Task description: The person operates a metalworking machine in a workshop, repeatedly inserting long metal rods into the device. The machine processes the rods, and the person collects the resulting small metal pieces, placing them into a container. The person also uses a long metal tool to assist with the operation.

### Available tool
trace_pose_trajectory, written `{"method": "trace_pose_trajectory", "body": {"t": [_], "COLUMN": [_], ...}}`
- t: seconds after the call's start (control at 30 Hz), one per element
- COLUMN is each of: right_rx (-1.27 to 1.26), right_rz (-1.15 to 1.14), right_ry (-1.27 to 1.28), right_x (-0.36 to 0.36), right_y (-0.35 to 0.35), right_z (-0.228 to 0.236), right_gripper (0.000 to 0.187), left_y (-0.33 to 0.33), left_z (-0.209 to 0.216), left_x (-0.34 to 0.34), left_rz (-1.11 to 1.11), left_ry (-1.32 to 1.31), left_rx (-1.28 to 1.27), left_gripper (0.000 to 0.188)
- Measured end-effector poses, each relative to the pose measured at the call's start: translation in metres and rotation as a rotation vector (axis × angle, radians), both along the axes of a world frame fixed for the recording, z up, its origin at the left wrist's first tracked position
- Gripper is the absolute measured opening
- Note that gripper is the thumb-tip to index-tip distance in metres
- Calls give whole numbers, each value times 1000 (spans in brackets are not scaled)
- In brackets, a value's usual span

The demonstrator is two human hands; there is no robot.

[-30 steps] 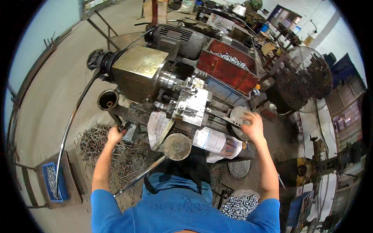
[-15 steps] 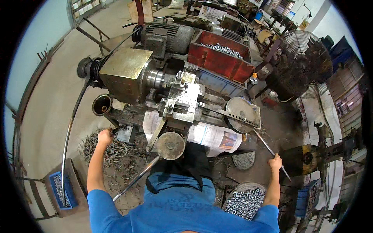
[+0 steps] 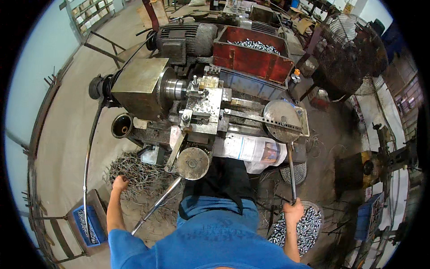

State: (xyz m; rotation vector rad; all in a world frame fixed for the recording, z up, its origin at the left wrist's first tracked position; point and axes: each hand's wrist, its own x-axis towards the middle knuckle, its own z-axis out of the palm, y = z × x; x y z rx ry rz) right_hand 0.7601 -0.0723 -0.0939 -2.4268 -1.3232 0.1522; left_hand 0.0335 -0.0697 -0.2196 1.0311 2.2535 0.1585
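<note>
My right hand (image 3: 293, 211) is wrapped round the lower end of a steel lever rod (image 3: 292, 172), which runs up to a round metal disc (image 3: 281, 117) at the lathe's right side. Out to the left, my left hand (image 3: 120, 183) is closed, its fingers curled in; whatever it may hold is hidden. Beside it lies a tangled heap of metal shavings (image 3: 136, 172), with a small grey metal box (image 3: 152, 155) just beyond. In front of me stands the lathe, its tool carriage (image 3: 204, 105) close to the chuck (image 3: 175, 88). A second disc (image 3: 193, 163) carries another steel rod (image 3: 156, 205) slanting down left.
A red bin (image 3: 251, 62) of small metal parts sits behind the lathe. Below my right forearm is a round basket (image 3: 317, 208) of shiny parts. A blue tray (image 3: 92, 224) stands lower left, a large fan (image 3: 351, 54) upper right. Printed paper (image 3: 246, 147) covers the lathe's front.
My right hand has swung the lever rod leftward, so it now points nearly straight toward me. My left hand has drawn back from the small grey box. The whole view has shifted slightly.
</note>
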Motion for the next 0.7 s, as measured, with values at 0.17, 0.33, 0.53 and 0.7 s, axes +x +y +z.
{"method": "trace_pose_trajectory", "body": {"t": [0.17,0.33,0.53,0.7], "right_rx": [15,-5,-24,-134], "right_rz": [43,40,69,-30], "right_ry": [-13,21,-414,-597], "right_x": [-3,-7,73,186], "right_y": [-5,-5,16,109], "right_z": [-11,-5,-28,-16], "right_gripper": [34,40,38,62], "left_y": [10,25,44,98], "left_z": [-26,6,47,21], "left_x": [-16,10,37,41], "left_rz": [-154,-172,-48,-296], "left_ry": [242,249,-3,376], "left_rx": [181,98,-26,204], "left_gripper": [26,28,32,32]}}
